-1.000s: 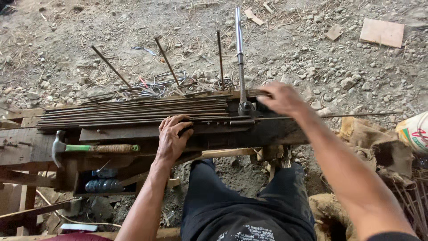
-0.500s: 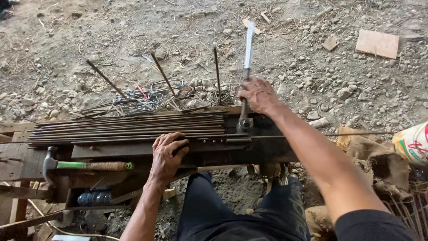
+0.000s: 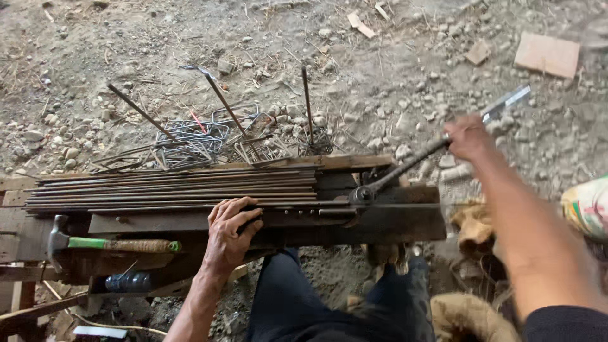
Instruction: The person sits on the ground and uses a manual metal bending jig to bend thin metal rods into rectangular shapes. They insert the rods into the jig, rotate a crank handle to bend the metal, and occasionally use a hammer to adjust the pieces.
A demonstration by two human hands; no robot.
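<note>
Stony dirt ground is seen beyond a wooden table [image 3: 392, 221]. Steel rods [image 3: 171, 190] are stacked along its far edge. L hand [image 3: 229, 235] fingers are clamped on near edge; R hand [image 3: 470, 136] fingers are closed round bending lever [image 3: 405, 168], past right edge w/ open room.

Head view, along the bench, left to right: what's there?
hammer → left hand → bender pivot → right hand on the lever handle → sack
</note>
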